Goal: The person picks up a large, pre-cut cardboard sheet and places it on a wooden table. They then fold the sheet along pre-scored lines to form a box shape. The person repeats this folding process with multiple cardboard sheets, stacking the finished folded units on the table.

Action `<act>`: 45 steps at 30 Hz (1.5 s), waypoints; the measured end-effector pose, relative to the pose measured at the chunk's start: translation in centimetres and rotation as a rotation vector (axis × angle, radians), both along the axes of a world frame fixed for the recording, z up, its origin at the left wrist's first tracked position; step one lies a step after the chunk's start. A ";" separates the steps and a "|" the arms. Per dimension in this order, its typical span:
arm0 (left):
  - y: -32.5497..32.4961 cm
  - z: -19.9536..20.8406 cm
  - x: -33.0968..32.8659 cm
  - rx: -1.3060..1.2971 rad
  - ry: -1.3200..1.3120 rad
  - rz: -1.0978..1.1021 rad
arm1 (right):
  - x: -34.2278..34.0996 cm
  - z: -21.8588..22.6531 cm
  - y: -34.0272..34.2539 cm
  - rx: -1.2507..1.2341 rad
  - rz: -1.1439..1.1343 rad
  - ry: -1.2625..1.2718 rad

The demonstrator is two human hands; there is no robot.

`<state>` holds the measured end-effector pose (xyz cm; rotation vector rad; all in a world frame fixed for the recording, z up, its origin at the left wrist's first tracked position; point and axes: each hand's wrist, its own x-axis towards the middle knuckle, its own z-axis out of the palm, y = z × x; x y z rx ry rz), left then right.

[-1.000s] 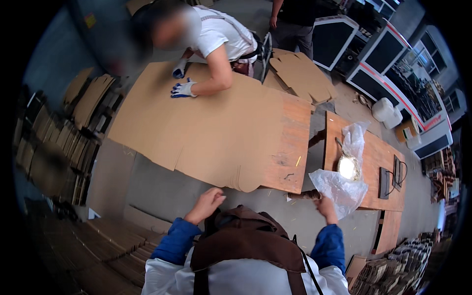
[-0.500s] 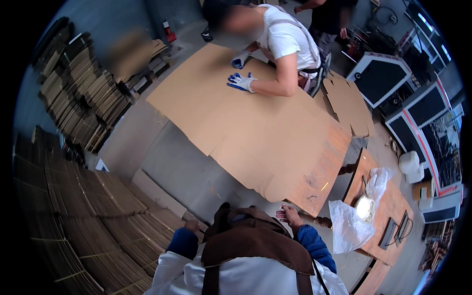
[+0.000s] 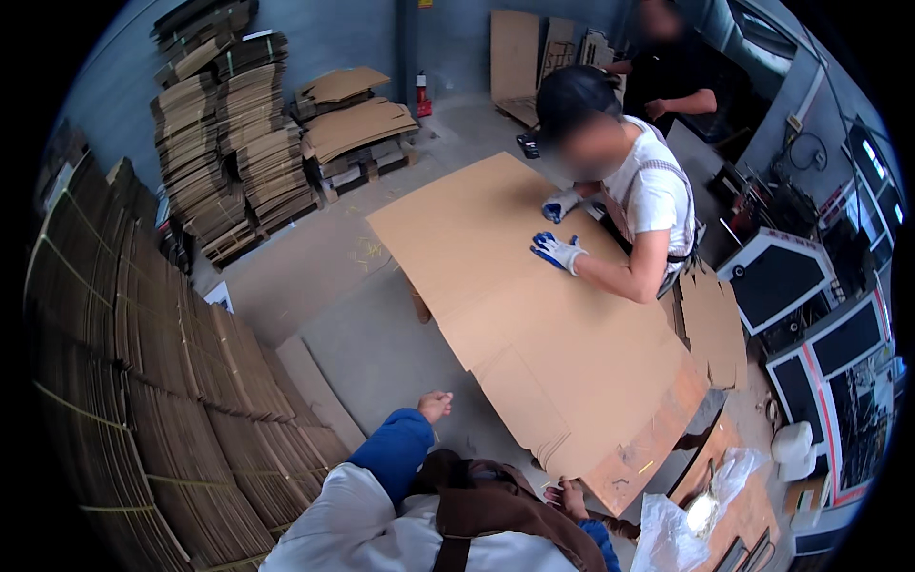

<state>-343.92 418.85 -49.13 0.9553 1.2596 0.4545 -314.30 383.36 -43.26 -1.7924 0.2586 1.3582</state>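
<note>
My left hand (image 3: 436,406) reaches forward over the floor, short of the cardboard's near left edge. Its fingers are loosely curled together, and nothing shows in them. Beside the cardboard's near corner, low in the view, is my right hand (image 3: 569,499), its fingers apart and holding nothing I can see; whether it touches the corner I cannot tell. A large brown cardboard sheet (image 3: 534,315) lies flat over a wooden table (image 3: 640,458), with several curved cut layers at its near corner. Across it, a co-worker's gloved hand (image 3: 556,252) rests on the sheet, with the other glove close by.
Tall strapped cardboard stacks (image 3: 181,381) stand close on my left. Cardboard piles on pallets (image 3: 272,172) are farther back. A smaller wooden table (image 3: 753,496) at right carries clear plastic (image 3: 667,534) and a bright lamp (image 3: 702,513). Another person (image 3: 672,95) stands at the back.
My view has swung up and left. My left hand has stretched forward, away from my body. My right hand remains near the sheet's corner. The co-worker's gloves stay on the cardboard.
</note>
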 end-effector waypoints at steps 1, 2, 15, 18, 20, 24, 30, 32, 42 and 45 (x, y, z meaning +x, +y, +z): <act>0.4 -0.6 0.2 0.002 -0.001 -0.015 | -0.3 -0.1 0.0 0.000 0.007 -0.006; 0.5 -0.9 0.8 0.005 0.016 -0.051 | -0.5 -0.2 -0.5 -0.005 -0.001 -0.016; -4.5 -10.7 -8.5 0.023 0.288 -0.486 | -6.1 -11.5 -13.6 -0.270 0.254 -0.690; -4.0 -13.3 -14.0 0.052 0.402 -0.623 | -6.8 -11.0 -12.2 -0.183 0.139 -0.458; -4.9 -14.0 -17.5 -0.124 0.520 -0.528 | -6.9 -7.1 -8.2 -0.187 0.086 -0.240; -6.1 -13.2 -15.7 -0.034 0.374 -0.538 | -6.1 0.2 -5.2 -0.174 0.128 -0.169; -5.7 -11.4 -14.7 0.054 0.467 -0.628 | -5.6 -0.9 -4.4 -0.107 0.117 -0.130; -6.2 -12.0 -15.7 0.038 0.461 -0.518 | -6.0 -0.9 -3.8 -0.111 0.164 -0.134; -6.1 -11.8 -15.1 0.102 0.401 -0.322 | -6.6 0.9 -4.0 -0.150 0.139 -0.115; -3.9 -8.4 -9.2 -0.057 0.179 -0.114 | -6.2 1.1 -5.3 -0.167 0.086 -0.115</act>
